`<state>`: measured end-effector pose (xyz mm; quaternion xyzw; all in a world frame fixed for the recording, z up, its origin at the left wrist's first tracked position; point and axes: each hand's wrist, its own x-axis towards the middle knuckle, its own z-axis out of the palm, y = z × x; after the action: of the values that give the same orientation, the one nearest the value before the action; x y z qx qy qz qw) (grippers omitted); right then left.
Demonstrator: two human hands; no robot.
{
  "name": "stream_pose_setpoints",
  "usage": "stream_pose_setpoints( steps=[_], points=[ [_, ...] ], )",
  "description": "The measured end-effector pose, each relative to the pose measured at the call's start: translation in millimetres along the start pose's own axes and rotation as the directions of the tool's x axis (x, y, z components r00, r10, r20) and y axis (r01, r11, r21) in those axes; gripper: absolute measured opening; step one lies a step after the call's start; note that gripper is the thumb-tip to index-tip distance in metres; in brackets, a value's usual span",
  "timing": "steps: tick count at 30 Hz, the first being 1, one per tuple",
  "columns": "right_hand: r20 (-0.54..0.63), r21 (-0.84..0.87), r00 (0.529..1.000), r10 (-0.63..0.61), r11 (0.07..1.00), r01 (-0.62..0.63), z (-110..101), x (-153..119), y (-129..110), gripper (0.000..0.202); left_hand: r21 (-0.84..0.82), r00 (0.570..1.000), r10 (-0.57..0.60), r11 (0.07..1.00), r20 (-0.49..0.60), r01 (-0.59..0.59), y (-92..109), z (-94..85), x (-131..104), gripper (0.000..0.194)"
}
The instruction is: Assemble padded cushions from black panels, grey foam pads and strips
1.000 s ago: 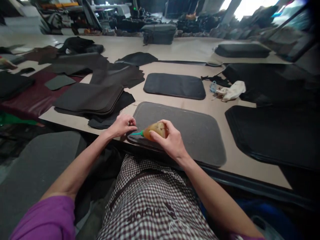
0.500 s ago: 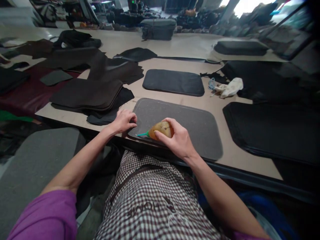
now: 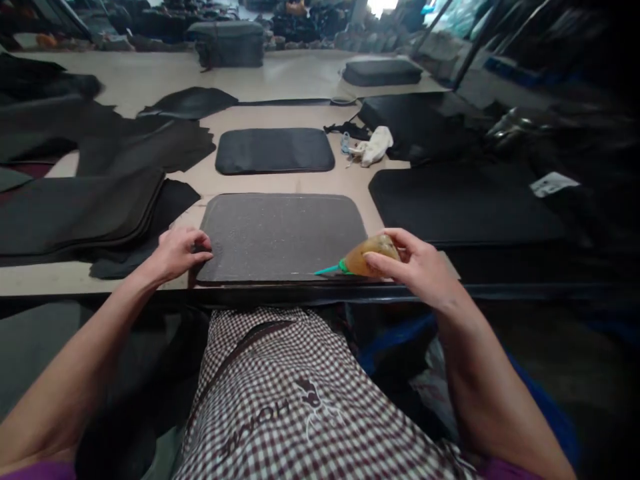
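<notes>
table (image 3: 300,183): one, bearing several dark mats | grey mat (image 3: 280,233): one, flat at the near edge | left hand (image 3: 177,253): fingers curled, pressing the mat's left edge | right hand (image 3: 417,267): fingers wrapped around one glue bottle (image 3: 367,257), green nozzle on the mat's near right edge

Maroon-and-white checked apron (image 3: 300,393) with printed logo, purple sleeves (image 3: 30,470), bare forearms.

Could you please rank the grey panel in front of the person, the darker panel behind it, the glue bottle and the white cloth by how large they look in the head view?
1. Grey panel, though nearness helps it.
2. Darker panel.
3. and 4. Glue bottle and white cloth look alike; the cloth lies farther off.
</notes>
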<state>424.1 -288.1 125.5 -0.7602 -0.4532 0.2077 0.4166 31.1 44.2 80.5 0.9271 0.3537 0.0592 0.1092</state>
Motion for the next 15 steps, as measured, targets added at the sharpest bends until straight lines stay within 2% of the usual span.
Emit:
stream_pose_setpoints(
  steps=[5, 9, 12, 15],
  points=[
    [-0.116, 0.093, 0.979, 0.164, 0.984, -0.154, -52, -17, 31, 0.054, 0.074, 0.996, -0.026, 0.997, 0.079, 0.021, -5, -2.0, 2, 0.032],
    [-0.250, 0.183, 0.922, 0.297, 0.949, -0.256, -82, -33, 62, 0.048, 0.176, 0.990, -0.028, 0.984, 0.137, 0.004, -3, -8.9, 5, 0.034],
    [-0.339, 0.249, 0.878, 0.339, 0.932, -0.263, -96, -44, 81, 0.047, 0.270, 0.998, 0.002, 0.963, 0.059, -0.018, 16, -13.3, 12, 0.037],
    [-0.421, 0.358, 0.842, 0.338, 0.915, -0.188, -95, -47, 91, 0.048, 0.175, 0.992, 0.117, 0.979, -0.046, -0.108, 57, -9.1, 23, 0.040]
  ],
)
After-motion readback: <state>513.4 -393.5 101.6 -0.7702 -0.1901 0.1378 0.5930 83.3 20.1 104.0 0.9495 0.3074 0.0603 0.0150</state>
